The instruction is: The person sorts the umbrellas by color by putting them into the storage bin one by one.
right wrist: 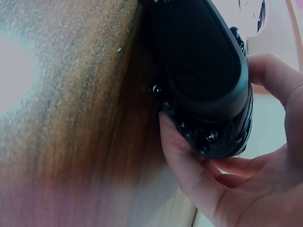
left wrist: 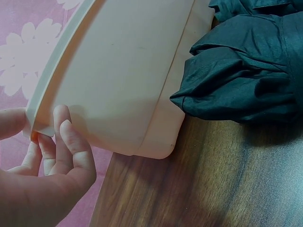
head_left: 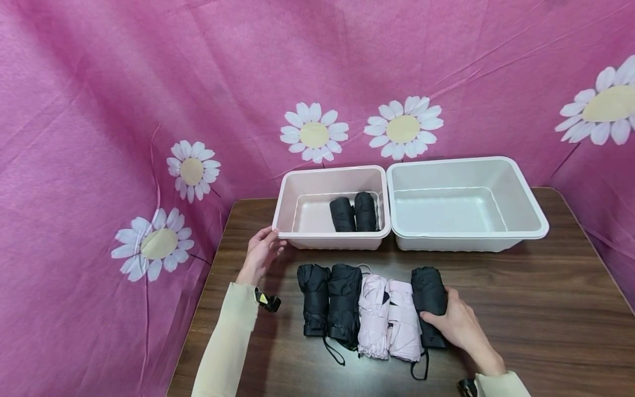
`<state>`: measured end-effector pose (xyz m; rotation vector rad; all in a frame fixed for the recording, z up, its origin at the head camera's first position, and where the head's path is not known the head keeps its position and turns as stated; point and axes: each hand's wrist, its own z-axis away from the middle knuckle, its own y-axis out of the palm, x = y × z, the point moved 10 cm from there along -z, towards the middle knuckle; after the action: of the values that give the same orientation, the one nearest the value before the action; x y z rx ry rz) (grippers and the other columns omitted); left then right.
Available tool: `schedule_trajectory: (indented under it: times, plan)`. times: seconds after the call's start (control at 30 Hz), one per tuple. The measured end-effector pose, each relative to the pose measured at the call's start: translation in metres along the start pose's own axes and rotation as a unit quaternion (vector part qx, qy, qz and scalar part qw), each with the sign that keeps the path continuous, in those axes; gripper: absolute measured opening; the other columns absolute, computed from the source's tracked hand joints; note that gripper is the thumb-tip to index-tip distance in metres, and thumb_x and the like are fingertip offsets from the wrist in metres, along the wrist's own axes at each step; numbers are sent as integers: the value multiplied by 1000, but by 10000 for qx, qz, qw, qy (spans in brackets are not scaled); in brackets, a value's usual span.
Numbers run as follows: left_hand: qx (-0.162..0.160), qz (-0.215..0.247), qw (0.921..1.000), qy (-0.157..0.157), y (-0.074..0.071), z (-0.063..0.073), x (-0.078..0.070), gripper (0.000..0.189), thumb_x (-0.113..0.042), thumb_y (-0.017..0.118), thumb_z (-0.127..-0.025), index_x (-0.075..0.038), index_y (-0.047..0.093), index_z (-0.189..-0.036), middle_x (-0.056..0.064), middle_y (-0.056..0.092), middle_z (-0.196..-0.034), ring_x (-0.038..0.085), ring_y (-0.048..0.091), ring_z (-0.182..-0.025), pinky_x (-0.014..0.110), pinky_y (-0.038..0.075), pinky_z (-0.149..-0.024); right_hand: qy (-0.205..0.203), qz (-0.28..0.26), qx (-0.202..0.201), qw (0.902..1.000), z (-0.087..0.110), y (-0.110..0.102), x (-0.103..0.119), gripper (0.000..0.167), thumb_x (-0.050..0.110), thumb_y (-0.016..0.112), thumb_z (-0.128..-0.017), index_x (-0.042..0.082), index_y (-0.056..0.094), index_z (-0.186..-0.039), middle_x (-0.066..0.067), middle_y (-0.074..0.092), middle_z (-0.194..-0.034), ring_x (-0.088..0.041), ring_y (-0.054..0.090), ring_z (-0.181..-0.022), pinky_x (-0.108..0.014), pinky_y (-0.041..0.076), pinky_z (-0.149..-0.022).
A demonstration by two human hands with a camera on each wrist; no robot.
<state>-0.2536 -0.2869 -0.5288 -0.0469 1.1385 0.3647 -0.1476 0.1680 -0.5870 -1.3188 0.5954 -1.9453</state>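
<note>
My right hand (head_left: 460, 321) grips a folded black umbrella (head_left: 428, 292) at the right end of a row on the table. In the right wrist view, the thumb and fingers wrap round that umbrella's flat-ended handle (right wrist: 199, 56). My left hand (head_left: 263, 252) pinches the front left corner of the pale pink bin (head_left: 327, 242); in the left wrist view its fingers curl under the bin's rim (left wrist: 45, 94). Two folded black umbrellas (head_left: 342, 215) lie inside that bin on its right side. Left of the gripped umbrella lie two folded pink umbrellas (head_left: 404, 320) and two black ones (head_left: 315, 300).
A larger white bin (head_left: 466, 242) stands right beside the pink one at the back of the brown wooden table (head_left: 555, 309). Pink cloth (head_left: 238, 77) with daisies hangs behind and along the sides. Wrist straps hang loose from some umbrellas toward the front.
</note>
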Motion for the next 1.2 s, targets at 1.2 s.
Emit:
schedule_trajectory:
  times: [1.2]
  plan:
    - [106,-11,9999,-24,1,3,-2,37,-13,55,-98,-1,44,-131,-6,63,-80,7,65,-63,19,51,-59,-169,-365,-396,9984,11,-30,13,94,38,74,-82,-10,23,-144,-36,55,-117,-45,59,-98,-50,49,-77]
